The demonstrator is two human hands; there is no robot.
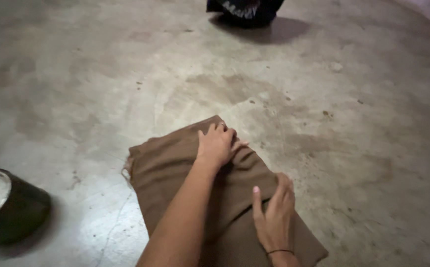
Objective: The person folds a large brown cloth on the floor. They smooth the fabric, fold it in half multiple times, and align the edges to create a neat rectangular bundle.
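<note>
A brown folded cloth (170,168) lies on the concrete floor in the lower middle of the view. My left hand (218,143) rests near the cloth's far corner, fingers curled and pinching a fold of the fabric. My right hand (275,212) lies flat on the cloth's near right part, thumb raised, fingers pressing at the right edge. A thin dark band circles my right wrist.
A round dark container with a pale inside (4,205) stands at the lower left on the floor. A dark fabric item with light print (244,10) lies at the top edge. The stained concrete floor (348,123) spreads all around.
</note>
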